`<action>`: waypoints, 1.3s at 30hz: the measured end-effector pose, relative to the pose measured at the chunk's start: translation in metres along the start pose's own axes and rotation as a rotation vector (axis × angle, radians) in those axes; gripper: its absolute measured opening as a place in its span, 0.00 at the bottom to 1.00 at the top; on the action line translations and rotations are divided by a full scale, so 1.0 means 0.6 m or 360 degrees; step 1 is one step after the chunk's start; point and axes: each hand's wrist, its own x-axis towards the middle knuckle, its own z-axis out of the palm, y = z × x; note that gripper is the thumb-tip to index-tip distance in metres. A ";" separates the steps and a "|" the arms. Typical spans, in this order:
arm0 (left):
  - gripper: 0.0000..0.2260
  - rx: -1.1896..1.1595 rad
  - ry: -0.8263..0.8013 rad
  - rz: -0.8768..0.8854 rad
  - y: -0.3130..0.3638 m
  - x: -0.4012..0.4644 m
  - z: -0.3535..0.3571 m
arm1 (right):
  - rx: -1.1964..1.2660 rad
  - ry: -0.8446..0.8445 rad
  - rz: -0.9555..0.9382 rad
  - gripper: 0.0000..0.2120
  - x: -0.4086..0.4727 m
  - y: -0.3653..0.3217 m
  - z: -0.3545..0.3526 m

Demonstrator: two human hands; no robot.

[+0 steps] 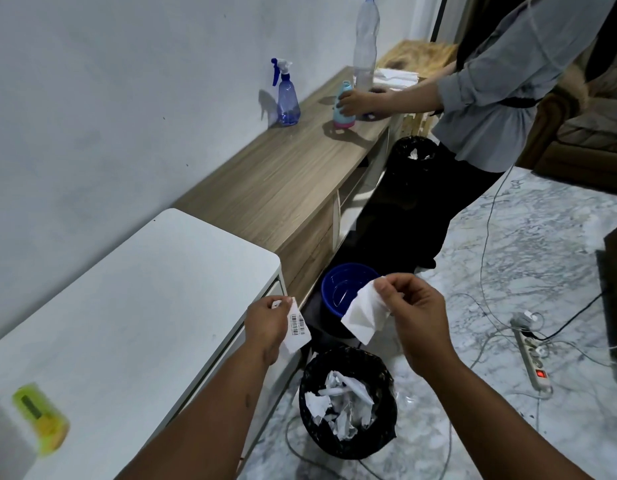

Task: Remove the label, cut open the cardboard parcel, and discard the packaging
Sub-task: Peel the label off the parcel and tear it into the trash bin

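Note:
My left hand (pixel 267 322) pinches a torn piece of white label (pixel 297 327) with barcodes printed on it. My right hand (pixel 416 315) pinches a second, blank white piece of the label (pixel 364 315). Both pieces hang in the air, apart from each other, above a black mesh waste bin (pixel 348 439) that holds several crumpled white paper scraps. A yellow-green utility knife (pixel 40 419) lies on the white table (pixel 127 306) at the lower left. No cardboard parcel shows.
A blue bucket (pixel 341 282) stands on the marble floor behind the bin. A wooden counter (pixel 282 181) carries a blue spray bottle (pixel 287 98) and other bottles; another person (pixel 490 98) stands at it. A power strip (pixel 535 362) and cables lie at the right.

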 end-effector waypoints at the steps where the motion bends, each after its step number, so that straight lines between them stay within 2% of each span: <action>1: 0.09 -0.0053 -0.0050 -0.0043 0.000 -0.004 0.001 | 0.0070 -0.0004 0.0069 0.03 0.003 -0.001 -0.003; 6: 0.11 -0.0320 -0.0598 -0.0167 0.017 -0.043 0.035 | -0.0062 -0.0148 0.0278 0.03 0.004 0.026 0.022; 9: 0.11 -0.0343 -0.0861 -0.0101 0.026 -0.058 0.045 | -0.0339 -0.0094 0.0171 0.02 0.008 0.049 0.030; 11: 0.09 -0.0343 -0.0877 -0.0017 0.021 -0.054 0.045 | -0.0489 -0.0029 0.0095 0.02 0.010 0.055 0.029; 15: 0.12 -0.0283 -0.0747 0.0082 0.009 -0.044 0.041 | -0.0728 -0.0004 0.0056 0.02 0.012 0.066 0.029; 16: 0.12 -0.0272 -0.0732 0.0094 0.006 -0.042 0.040 | -0.0772 -0.0041 0.0099 0.05 0.014 0.071 0.029; 19: 0.14 -0.0215 -0.0643 0.0120 -0.002 -0.035 0.038 | -0.1038 -0.0209 0.0255 0.33 0.016 0.085 0.025; 20: 0.14 -0.0187 -0.0602 0.0132 -0.006 -0.032 0.038 | -0.1195 -0.0205 0.0185 0.38 0.015 0.088 0.022; 21: 0.14 -0.0169 -0.0558 0.0147 -0.008 -0.031 0.039 | -0.1335 -0.0169 0.0043 0.39 0.011 0.087 0.019; 24: 0.14 -0.0124 -0.0491 0.0154 -0.014 -0.026 0.044 | -0.1582 -0.0265 -0.0297 0.28 -0.005 0.081 0.013; 27: 0.16 -0.0205 -0.0595 0.0067 -0.016 -0.029 0.050 | -0.1611 -0.0508 -0.0188 0.22 -0.015 0.083 0.012; 30: 0.15 -0.0185 -0.0658 0.0049 -0.025 -0.030 0.053 | -0.1278 -0.0470 0.0081 0.12 -0.015 0.087 0.012; 35: 0.13 0.0780 -0.0421 0.0700 -0.053 -0.018 0.058 | -0.1263 -0.0429 0.0256 0.08 -0.014 0.115 -0.002; 37: 0.16 0.1102 -0.0501 0.0828 -0.068 -0.007 0.059 | -0.1293 -0.0531 0.0339 0.06 -0.012 0.131 -0.013; 39: 0.10 0.1413 -0.0528 0.0879 -0.090 0.005 0.063 | -0.1306 -0.0590 0.0384 0.03 -0.010 0.151 -0.021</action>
